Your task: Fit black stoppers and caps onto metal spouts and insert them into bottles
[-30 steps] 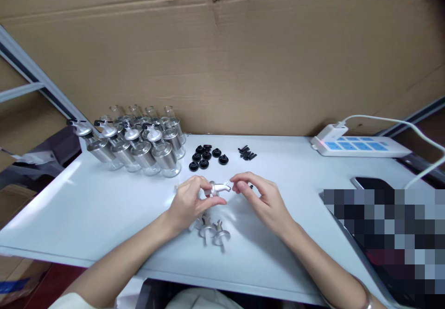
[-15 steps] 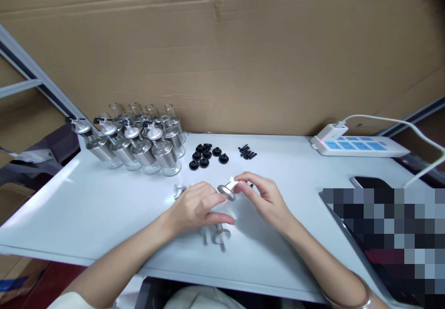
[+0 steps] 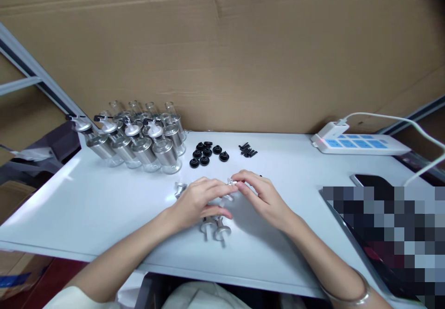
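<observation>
My left hand (image 3: 198, 202) and my right hand (image 3: 259, 197) meet fingertip to fingertip over the middle of the white table (image 3: 86, 207). Both pinch one small silver pourer spout (image 3: 230, 183), mostly hidden by the fingers. Just under my left hand lie two more silver spouts (image 3: 215, 228). Another silver part (image 3: 180, 189) lies left of that hand.
Several glass and steel bottles with spouts (image 3: 139, 142) stand at the back left. Black round stoppers (image 3: 207, 153) and small black pieces (image 3: 247, 150) lie behind the hands. A white power strip (image 3: 358, 144) with a cable, a dark phone (image 3: 370, 180) and a blurred-out area are on the right. A cardboard wall rises behind.
The hands have closed together around the spout, which was turned from lying sideways to standing between the fingertips and now shows less. The view shifted slightly.
</observation>
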Tool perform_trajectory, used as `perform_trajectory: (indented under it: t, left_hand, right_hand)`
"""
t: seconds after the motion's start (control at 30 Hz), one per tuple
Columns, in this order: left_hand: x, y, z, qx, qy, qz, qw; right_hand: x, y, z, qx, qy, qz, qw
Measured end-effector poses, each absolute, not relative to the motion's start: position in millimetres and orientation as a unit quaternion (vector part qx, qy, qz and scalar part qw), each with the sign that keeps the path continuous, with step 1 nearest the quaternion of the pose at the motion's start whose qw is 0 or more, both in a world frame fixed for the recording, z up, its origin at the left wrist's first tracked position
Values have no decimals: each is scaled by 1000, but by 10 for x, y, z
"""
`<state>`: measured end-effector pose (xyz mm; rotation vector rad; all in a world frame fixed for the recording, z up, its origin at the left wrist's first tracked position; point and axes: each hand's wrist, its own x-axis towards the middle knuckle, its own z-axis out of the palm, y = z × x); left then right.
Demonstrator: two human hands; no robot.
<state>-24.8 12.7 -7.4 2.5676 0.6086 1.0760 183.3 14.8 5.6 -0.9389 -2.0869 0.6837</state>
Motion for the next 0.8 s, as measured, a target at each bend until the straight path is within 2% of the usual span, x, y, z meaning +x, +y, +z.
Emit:
perform_trajectory:
  t: [0.43, 0.6, 0.67, 0.8]
  left_hand:
    - [-200, 77, -104, 887, 184, 391, 163]
    - [-204, 67, -48, 896, 195, 376, 129]
    - [-208, 73, -20, 903, 196, 370, 90]
    - [-215, 86, 8, 905, 209, 366, 53]
  right_hand:
    - [1810, 128, 99, -354, -827, 241, 365]
    - [2094, 295, 142, -453, -770, 192, 406]
    - [2273, 400, 127, -508, -759, 164, 373]
    - [2545, 539, 22, -563, -779, 151, 229]
